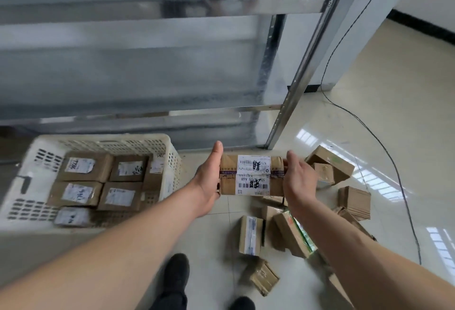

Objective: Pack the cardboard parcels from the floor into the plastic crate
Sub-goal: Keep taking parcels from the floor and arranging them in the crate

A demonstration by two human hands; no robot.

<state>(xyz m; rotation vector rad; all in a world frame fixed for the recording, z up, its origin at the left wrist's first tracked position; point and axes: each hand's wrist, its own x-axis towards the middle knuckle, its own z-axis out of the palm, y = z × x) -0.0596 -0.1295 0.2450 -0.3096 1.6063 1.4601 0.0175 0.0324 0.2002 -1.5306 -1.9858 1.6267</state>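
I hold a long cardboard parcel (252,175) with white shipping labels between both hands, above the floor just right of the crate. My left hand (208,178) presses its left end, and my right hand (299,180) presses its right end. The white perforated plastic crate (170,152) stands at the left and holds several labelled cardboard parcels (85,165) lying flat. More cardboard parcels (251,234) lie scattered on the floor below and to the right of my hands.
A metal shelving rack (293,83) rises behind the crate, its upright post meeting the floor near my hands. A black cable (394,159) trails across the glossy tiled floor at right. My dark shoes (176,275) show at the bottom.
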